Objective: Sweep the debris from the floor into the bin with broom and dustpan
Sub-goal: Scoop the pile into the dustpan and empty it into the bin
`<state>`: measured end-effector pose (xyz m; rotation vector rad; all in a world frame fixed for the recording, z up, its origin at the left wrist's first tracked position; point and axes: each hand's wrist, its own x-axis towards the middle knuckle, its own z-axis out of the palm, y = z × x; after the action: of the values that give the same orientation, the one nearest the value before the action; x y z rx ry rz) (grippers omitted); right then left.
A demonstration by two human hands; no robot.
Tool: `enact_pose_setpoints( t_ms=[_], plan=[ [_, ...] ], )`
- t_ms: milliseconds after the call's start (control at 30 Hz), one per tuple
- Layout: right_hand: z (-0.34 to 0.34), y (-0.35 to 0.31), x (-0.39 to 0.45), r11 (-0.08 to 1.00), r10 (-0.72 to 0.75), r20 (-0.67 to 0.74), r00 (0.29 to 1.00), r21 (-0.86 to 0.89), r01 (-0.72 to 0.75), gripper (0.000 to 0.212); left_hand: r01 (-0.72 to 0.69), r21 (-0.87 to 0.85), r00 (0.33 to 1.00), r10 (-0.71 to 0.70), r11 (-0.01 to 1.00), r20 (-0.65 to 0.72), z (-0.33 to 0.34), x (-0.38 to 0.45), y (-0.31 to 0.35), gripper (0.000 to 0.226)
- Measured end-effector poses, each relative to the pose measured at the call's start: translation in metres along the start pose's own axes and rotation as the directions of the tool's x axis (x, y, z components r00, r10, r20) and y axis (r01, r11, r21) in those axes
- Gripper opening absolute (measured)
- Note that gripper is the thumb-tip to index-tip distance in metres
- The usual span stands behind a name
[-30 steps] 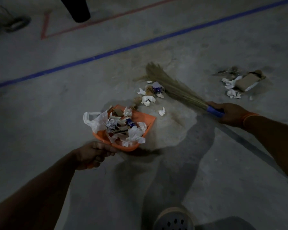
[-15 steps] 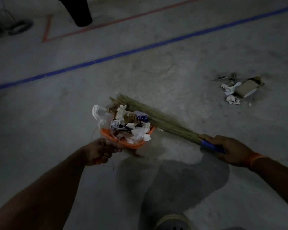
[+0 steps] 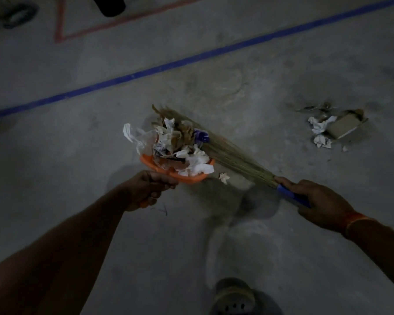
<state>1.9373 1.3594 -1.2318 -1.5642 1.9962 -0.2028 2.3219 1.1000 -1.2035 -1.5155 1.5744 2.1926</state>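
Orange plastic shows along the rim of the dustpan (image 3: 192,177), which the left hand (image 3: 149,189) grips by its handle, fingers curled tightly around it. The pan is piled with debris (image 3: 180,144): crumpled white paper, a thin white plastic bag hanging over its far left edge, brown scraps and a bit of blue wrapper. Whether the pan touches the concrete floor (image 3: 237,258) or is lifted off it cannot be told from this view.

On the other side, the right hand (image 3: 316,201) is closed around the blue grip of a grass broom (image 3: 234,155), with an orange band on that wrist. The broom slants up and to the left from the hand, and its straw-coloured bristles lie against the far side of the heap in the pan, their tips poking out beyond the rubbish.

One small scrap of white paper (image 3: 224,177) lies just beside the pan's right corner, between pan and broom. Well apart, to the right, sits a second pile (image 3: 334,129) on the floor: crumpled white paper beside a piece of brown cardboard, with dark bits behind.

A blue tape line (image 3: 168,64) crosses the floor diagonally beyond the pan, and a red tape outline (image 3: 62,32) marks the far left corner. A dark cylindrical object (image 3: 110,5) stands at the top edge; it cannot be identified for certain. A perforated shoe (image 3: 234,298) shows at the bottom.
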Motion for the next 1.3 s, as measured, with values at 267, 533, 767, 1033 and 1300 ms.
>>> enact_pose_setpoints(
  t_ms=[267,533,767,1033,1300],
  plan=[
    [-0.177,-0.094,0.077,1.0,0.005,0.038,0.999,-0.028,-0.003,0.089,0.007,-0.023,0.997,-0.008,1.0,-0.082,-0.081,-0.037,0.161,0.029],
    [-0.332,-0.156,0.201,0.996,-0.088,-0.028,0.996,-0.023,0.088,0.099,-0.052,-0.065,0.992,0.044,0.997,-0.114,-0.159,-0.033,0.339,0.034],
    [-0.436,-0.194,0.357,0.979,-0.191,0.01,0.981,-0.073,0.192,0.099,-0.061,-0.091,0.988,0.048,0.994,-0.144,-0.262,0.017,0.464,0.032],
    [-0.522,-0.251,0.564,0.964,-0.246,0.012,0.969,-0.106,0.246,0.1,-0.099,-0.126,0.98,0.075,0.987,-0.184,-0.401,0.103,0.584,0.029],
    [-0.559,-0.33,0.819,0.963,-0.227,-0.007,0.974,-0.15,0.223,0.093,-0.131,-0.077,0.956,0.106,0.988,-0.275,-0.595,0.219,0.695,0.033]
  ],
)
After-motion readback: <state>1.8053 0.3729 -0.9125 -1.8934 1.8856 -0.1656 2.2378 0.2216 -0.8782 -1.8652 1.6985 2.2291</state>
